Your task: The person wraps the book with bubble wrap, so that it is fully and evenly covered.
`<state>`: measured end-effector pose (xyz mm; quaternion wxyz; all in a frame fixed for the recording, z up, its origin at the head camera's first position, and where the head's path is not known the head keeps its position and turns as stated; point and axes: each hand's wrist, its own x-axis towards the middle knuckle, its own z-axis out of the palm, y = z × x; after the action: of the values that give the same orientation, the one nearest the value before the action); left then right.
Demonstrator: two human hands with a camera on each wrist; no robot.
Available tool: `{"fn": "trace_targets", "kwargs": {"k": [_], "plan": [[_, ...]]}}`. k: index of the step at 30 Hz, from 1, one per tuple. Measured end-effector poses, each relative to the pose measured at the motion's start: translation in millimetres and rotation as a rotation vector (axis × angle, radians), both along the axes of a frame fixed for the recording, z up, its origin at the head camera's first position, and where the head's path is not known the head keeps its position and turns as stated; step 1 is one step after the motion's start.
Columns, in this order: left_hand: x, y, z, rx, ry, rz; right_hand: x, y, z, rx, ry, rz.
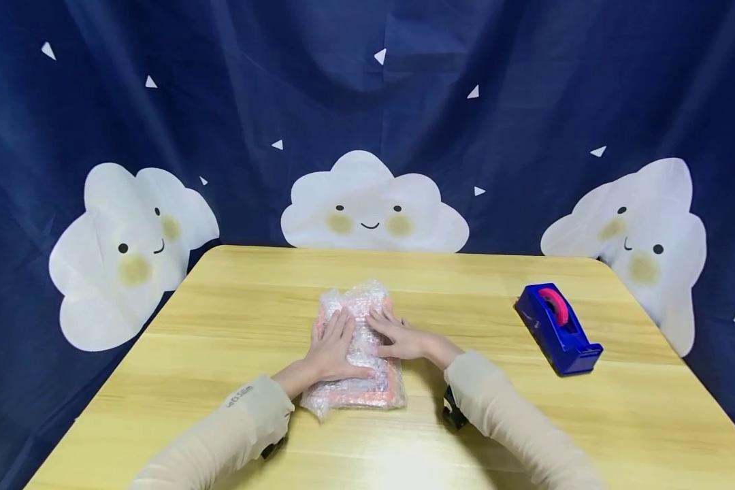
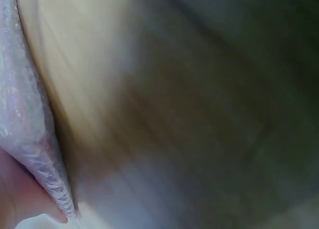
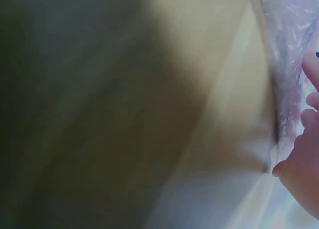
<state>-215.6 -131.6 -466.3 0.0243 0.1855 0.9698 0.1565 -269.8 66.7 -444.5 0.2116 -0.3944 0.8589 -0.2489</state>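
Note:
A flat rectangular thing with a pinkish-orange border, wrapped in clear bubble wrap [image 1: 358, 381], lies on the table in front of the person. On its left part rests the left hand [image 1: 333, 352], fingers straight and pointing away, thumb stretched to the right. The right hand [image 1: 404, 338] lies on its right part with fingers extended over the wrap. In the left wrist view the wrap's edge [image 2: 30, 99] shows at the far left beside part of the hand. In the right wrist view the wrapped edge [image 3: 286, 64] and the right hand's fingers [image 3: 310, 121] appear at the right.
A blue tape dispenser [image 1: 560, 333] with a roll of pink tape [image 1: 554, 305] stands on the right of the wooden table [image 1: 220, 327]. Behind the table's far edge hangs a dark blue curtain [image 1: 367, 102] printed with white clouds.

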Motion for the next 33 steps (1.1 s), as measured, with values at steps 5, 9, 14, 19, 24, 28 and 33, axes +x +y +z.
{"fn": "trace_targets", "kwargs": {"k": [5,9,14,19,24,28,33], "plan": [[0.1,-1.1,0.6,0.018,0.002,0.008,7.0,3.7,-1.6,0.042,0.039,-0.015],[-1.0,1.5,1.4,-0.026,-0.044,0.051,9.7,1.8,-4.2,0.080,0.055,-0.031],[-2.2,6.3,3.1,-0.063,-0.052,0.066,11.8,1.7,-4.1,0.093,0.040,-0.047],[-3.8,10.7,5.0,-0.081,-0.050,0.056,12.2,5.7,-2.8,0.063,0.051,-0.055],[-4.2,10.5,2.2,-0.095,-0.018,0.048,13.9,9.1,-4.2,0.030,0.073,-0.059],[-4.3,7.8,-1.7,-0.084,-0.004,0.051,18.5,12.5,-5.3,0.012,0.096,-0.048],[-4.0,2.8,-4.9,-0.077,-0.005,0.065,25.8,23.5,-4.1,-0.011,0.070,-0.038]]}}
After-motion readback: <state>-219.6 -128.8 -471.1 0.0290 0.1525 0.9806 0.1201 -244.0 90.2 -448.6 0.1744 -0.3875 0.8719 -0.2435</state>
